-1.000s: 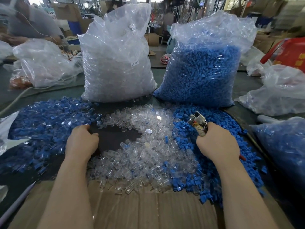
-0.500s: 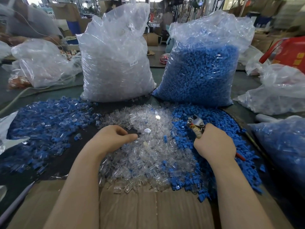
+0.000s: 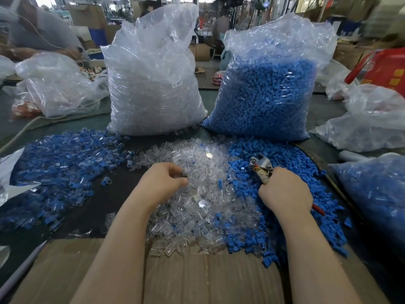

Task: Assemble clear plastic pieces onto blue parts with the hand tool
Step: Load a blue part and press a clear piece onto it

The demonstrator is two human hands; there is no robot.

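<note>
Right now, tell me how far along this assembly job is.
Done: the pile of blue-and-clear assembled pieces at left. In hand: the left hand curls over the loose clear pieces, picking; whether it holds one is unclear. The right hand grips the hand tool over the loose blue parts. Left: both loose piles plus two full bags.

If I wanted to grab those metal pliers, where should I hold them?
Hold the hand tool by its wrapped handles, coming from the near side, as the right hand does. The metal head points away over the blue parts, and only the handles offer a long part to wrap fingers round.
</note>
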